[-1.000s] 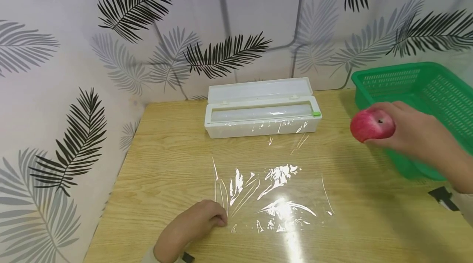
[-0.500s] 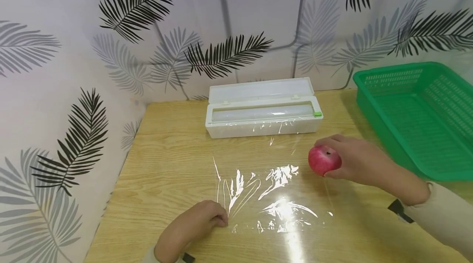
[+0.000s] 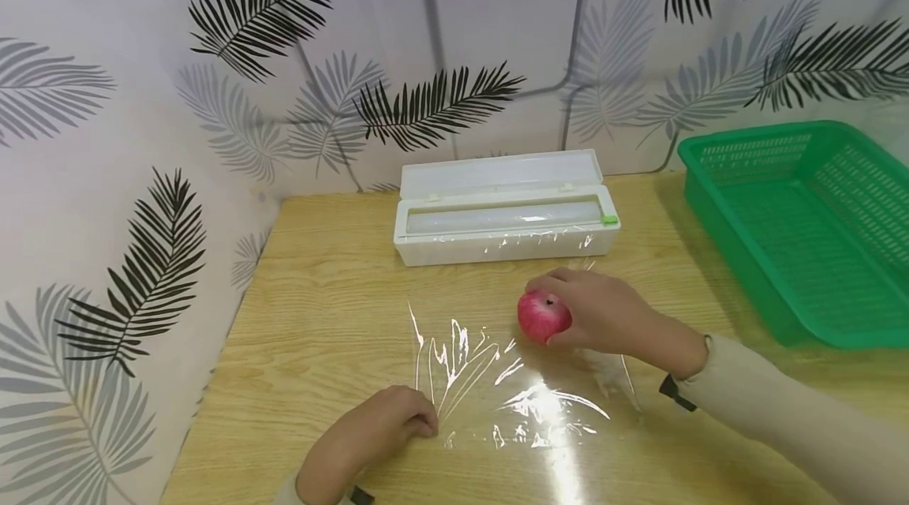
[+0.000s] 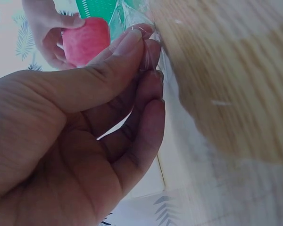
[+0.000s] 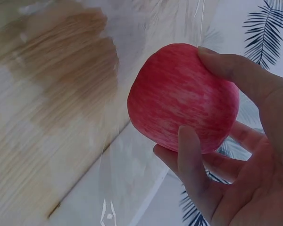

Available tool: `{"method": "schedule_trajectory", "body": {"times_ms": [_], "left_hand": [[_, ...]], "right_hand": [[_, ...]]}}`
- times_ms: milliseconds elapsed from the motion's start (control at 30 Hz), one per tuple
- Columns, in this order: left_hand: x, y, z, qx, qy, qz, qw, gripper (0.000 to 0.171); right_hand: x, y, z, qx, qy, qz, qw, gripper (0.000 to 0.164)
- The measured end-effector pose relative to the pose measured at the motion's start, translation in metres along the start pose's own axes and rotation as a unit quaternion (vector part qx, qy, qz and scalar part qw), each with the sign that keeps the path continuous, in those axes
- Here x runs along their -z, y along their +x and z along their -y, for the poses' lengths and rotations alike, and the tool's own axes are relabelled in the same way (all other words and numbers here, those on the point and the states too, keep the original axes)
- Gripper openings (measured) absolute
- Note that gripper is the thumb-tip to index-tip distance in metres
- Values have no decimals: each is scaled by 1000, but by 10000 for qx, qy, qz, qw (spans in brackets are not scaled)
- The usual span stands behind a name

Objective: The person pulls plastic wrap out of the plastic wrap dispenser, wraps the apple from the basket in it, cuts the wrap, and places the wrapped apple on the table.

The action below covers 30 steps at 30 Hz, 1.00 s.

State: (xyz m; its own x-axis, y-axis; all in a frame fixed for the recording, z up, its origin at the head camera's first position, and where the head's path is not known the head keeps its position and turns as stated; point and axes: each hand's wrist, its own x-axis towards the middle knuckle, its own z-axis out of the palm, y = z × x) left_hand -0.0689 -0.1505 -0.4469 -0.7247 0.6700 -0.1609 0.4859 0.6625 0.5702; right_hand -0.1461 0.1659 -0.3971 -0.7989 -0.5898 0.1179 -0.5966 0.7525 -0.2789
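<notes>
A red apple (image 3: 541, 319) is gripped by my right hand (image 3: 607, 312) above the sheet of clear cling film (image 3: 529, 402) spread over the table. In the right wrist view, thumb and fingers curl round the apple (image 5: 184, 99), its streaked red side facing the camera. My left hand (image 3: 379, 428) stays low at the film's near left corner. The left wrist view has its thumb and forefinger pinching the crinkled film edge. From the sheet, the film runs back to a white dispenser box (image 3: 504, 247) with its lid raised and a film roll inside.
At the right stands a green plastic basket (image 3: 746, 241) with perforated walls. The wood-grain table (image 3: 312, 308) meets a leaf-patterned wall covering (image 3: 341, 150) behind and at the left. A small green slider (image 3: 609, 219) sits on the box's right end.
My right hand has carried the apple leftward from beside the green basket to above the film. The left hand has kept its place at the film's corner.
</notes>
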Motion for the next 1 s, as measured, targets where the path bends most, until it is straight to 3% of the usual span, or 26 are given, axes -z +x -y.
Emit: {"method": "schedule_trajectory", "body": {"times_ms": [500,733,1000], "left_hand": [[-1,-2,0,-313,29,-173,9994,11],[0,-2,-2,-230,-31,-148,9996,9],[0,-1,0,-120,12,-102,9999,7]], "right_hand": [[-30,30,27,104,-164,33,9998,57],[-38,30,31,254,-221,29,9994,59],[-43,27,31,-45,-120,288,9995,66]]}}
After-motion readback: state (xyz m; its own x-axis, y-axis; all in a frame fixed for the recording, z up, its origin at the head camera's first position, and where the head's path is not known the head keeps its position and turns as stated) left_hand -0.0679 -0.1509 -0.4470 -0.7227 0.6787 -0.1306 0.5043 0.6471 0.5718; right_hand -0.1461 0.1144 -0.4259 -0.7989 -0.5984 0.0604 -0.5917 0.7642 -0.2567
